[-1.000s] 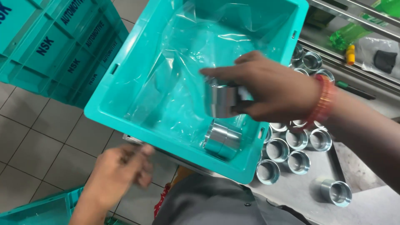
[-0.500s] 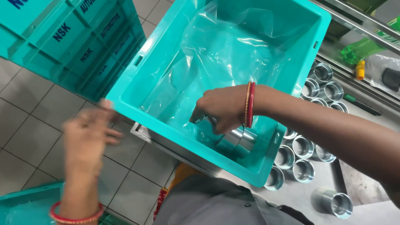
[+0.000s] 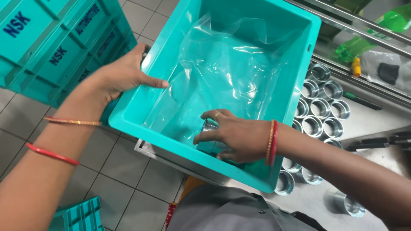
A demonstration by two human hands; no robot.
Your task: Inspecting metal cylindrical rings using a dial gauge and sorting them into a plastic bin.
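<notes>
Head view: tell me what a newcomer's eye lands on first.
A big teal plastic crate lined with clear plastic sheet fills the middle. The right hand reaches into its near corner, fingers around a shiny metal ring, while the left hand holds the crate's left rim. Rows of similar short metal cylinders stand on the steel table to the right.

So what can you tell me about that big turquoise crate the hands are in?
The turquoise crate is a deep rectangular plastic bin with a thick rolled rim, lined with a crinkled clear plastic sheet. It sits tilted on the edge of a metal table, partly overhanging the tiled floor. The left hand grips its rim; the right hand reaches inside, on a shiny metal ring at the bottom.
</notes>
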